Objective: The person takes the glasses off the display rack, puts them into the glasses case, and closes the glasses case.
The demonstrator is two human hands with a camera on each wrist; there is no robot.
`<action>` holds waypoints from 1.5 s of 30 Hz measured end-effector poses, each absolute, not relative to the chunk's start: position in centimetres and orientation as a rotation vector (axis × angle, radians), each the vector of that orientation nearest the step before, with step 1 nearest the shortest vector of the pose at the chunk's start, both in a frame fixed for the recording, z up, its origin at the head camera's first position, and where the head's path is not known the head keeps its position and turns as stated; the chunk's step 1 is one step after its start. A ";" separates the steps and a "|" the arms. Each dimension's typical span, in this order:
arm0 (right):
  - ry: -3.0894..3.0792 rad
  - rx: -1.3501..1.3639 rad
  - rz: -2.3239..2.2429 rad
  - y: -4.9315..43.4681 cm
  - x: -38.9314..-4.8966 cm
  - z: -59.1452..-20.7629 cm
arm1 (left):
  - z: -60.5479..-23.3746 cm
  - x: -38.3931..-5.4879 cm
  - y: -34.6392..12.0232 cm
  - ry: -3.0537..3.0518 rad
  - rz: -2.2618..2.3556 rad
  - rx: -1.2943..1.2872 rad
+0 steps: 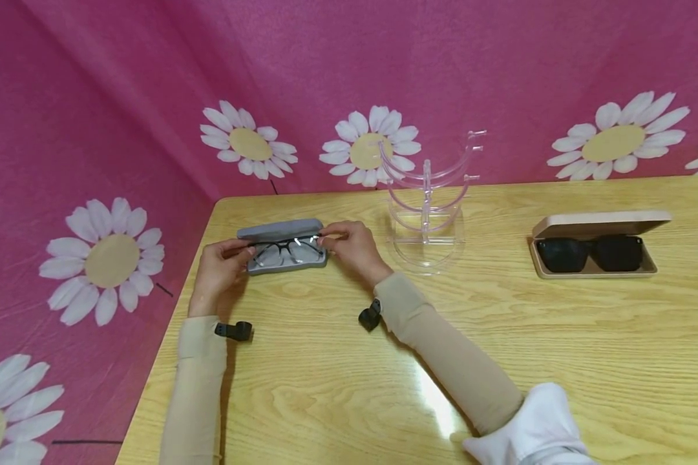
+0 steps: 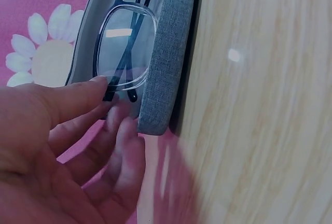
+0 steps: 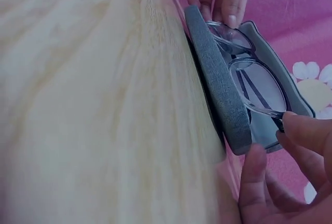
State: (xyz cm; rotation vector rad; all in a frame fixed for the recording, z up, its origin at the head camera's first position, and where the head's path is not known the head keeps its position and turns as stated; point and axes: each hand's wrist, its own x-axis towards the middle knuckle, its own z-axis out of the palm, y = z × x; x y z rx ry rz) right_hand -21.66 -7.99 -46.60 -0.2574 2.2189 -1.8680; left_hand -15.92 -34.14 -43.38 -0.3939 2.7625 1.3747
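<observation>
A pair of clear-lensed eyeglasses (image 1: 287,249) with a dark top rim is at the open grey glasses case (image 1: 287,265), its temples folded behind the lenses. At the left end my left hand (image 1: 216,268) pinches the frame's corner between thumb and fingers. My right hand (image 1: 355,248) pinches the opposite corner, by the hinge. In the left wrist view the thumb of my left hand (image 2: 67,146) lies on the frame's edge, other fingers beside the case's end. The right wrist view shows the lenses over the case's hollow, with my right hand (image 3: 290,167) at the near end.
A clear plastic tiered display stand (image 1: 426,223) stands right of the grey case. Farther right, an open beige case (image 1: 596,274) holds dark sunglasses (image 1: 564,254). A pink flowered cloth (image 1: 471,64) hangs behind and left of the wooden table (image 1: 326,387).
</observation>
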 end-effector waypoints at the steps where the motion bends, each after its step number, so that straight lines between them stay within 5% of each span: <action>1: 2.209 -0.254 -1.873 -8.0 -21.8 -46.7 | -43.4 -16.0 -34.2 2.756 1.374 -0.397; 19: 2.075 -0.179 -1.921 -7.5 -21.9 -46.8 | -43.9 -16.1 -34.5 2.702 1.366 -0.362; 45: 2.085 -0.178 -1.861 -7.2 -21.8 -46.3 | -44.5 -16.7 -34.0 2.518 1.593 -0.688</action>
